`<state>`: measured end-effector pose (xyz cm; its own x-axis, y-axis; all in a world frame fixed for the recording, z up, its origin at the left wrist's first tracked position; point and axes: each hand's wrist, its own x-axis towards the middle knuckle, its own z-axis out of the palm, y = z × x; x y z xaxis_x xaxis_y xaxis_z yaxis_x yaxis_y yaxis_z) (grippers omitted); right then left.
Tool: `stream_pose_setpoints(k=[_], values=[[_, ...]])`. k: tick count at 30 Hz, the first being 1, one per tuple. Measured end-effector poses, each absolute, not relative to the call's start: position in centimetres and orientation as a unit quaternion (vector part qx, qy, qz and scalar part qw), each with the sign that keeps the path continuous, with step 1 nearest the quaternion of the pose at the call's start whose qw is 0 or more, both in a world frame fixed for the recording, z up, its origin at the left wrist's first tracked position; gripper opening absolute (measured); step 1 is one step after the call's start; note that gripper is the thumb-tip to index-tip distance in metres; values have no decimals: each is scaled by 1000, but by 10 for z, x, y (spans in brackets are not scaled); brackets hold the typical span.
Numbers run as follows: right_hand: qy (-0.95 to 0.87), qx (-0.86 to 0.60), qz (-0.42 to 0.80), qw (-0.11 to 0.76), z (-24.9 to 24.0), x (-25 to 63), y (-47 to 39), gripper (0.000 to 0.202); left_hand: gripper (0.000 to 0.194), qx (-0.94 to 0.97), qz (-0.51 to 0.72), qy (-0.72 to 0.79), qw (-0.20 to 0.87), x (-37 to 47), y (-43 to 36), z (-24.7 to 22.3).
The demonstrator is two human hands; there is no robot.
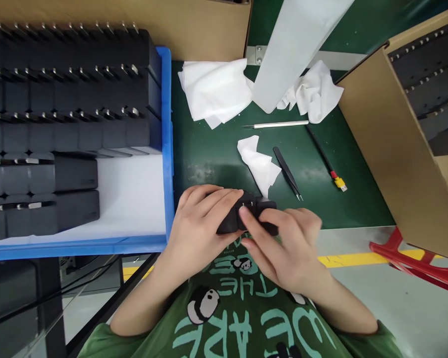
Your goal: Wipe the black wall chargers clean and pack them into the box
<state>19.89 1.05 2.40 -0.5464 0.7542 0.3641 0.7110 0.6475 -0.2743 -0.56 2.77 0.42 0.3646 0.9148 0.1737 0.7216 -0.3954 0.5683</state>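
At the table's near edge, my left hand (199, 226) is wrapped around a black power adapter (229, 223) with small metal prongs. From the other side, my right hand (289, 243) grips the same adapter, one fingertip pressed on its face near the prongs. The fingers hide much of its body. Just beyond it lies a small crumpled white cloth (259, 161). Black tweezers (286, 171) rest to the right of that cloth, their tips pointing toward me.
On the left, a blue-rimmed tray (167, 149) holds rows of similar black adapters. White cloths (218, 92), a thin white pen-like tool (280, 124) and a black cable with a yellow USB plug (339, 183) lie farther back. A cardboard box (392, 134) stands right, near a red stool (414, 258).
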Motion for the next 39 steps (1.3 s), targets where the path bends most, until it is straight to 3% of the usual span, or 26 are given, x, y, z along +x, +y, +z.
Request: stream_pose_setpoints(k=[4,8,23,28,32,36,39], values=[[-891,-367,72,259,15,206,6,24,41,804,240,507,200,-5,28,4],[-866,-440,-22,236,3,214,-3,33,41,807,234,507,194,-5,27,4],[-876,-388,-5,286,-27,219,2,37,40,806,238,513,177,-5,25,1],[-847,-385,43,365,-33,228,5,42,45,810,233,509,174,-7,26,0],[-860,-386,85,323,-35,230,3,40,46,815,239,496,182,-8,26,0],[-835,-380,137,374,-36,225,4,21,49,813,240,493,196,-9,27,1],[-832,-390,148,366,-35,222,6,27,48,811,239,495,199,-9,27,0]])
